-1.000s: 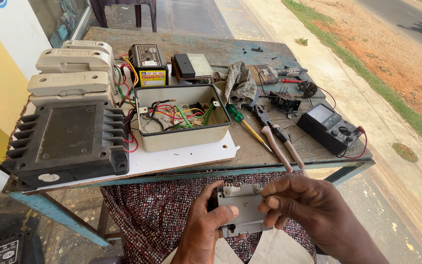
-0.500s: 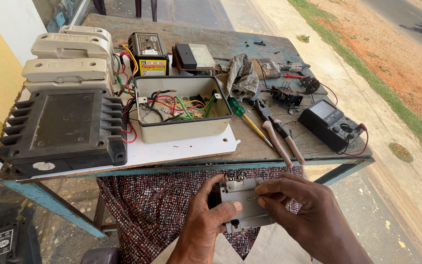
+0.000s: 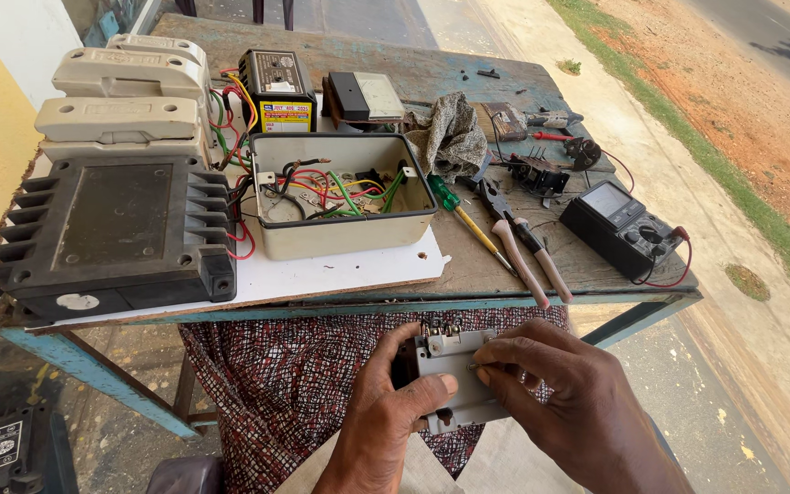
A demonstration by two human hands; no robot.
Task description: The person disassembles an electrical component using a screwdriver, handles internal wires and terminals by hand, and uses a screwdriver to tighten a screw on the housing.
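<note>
A small grey electrical module (image 3: pixel 457 382) with metal terminals on its top edge rests over my lap, below the table's front edge. My left hand (image 3: pixel 386 425) grips its left side, thumb across the face. My right hand (image 3: pixel 571 402) pinches something tiny against the module's right side with thumb and forefinger; what it pinches is too small to tell. Just behind, on the wooden table (image 3: pixel 468 274), stands an open cream box (image 3: pixel 340 194) full of coloured wires.
A black finned housing (image 3: pixel 116 233) and cream fuse blocks (image 3: pixel 121 101) fill the table's left. Pliers (image 3: pixel 523 247), a green-handled screwdriver (image 3: pixel 464 215), a rag (image 3: pixel 450 135) and a black multimeter (image 3: pixel 622 227) lie on the right. A white board (image 3: pixel 340 274) lies under the box.
The view has shifted closer to the table. Both hands keep hold of the grey module, and the right fingers have moved onto its right edge.
</note>
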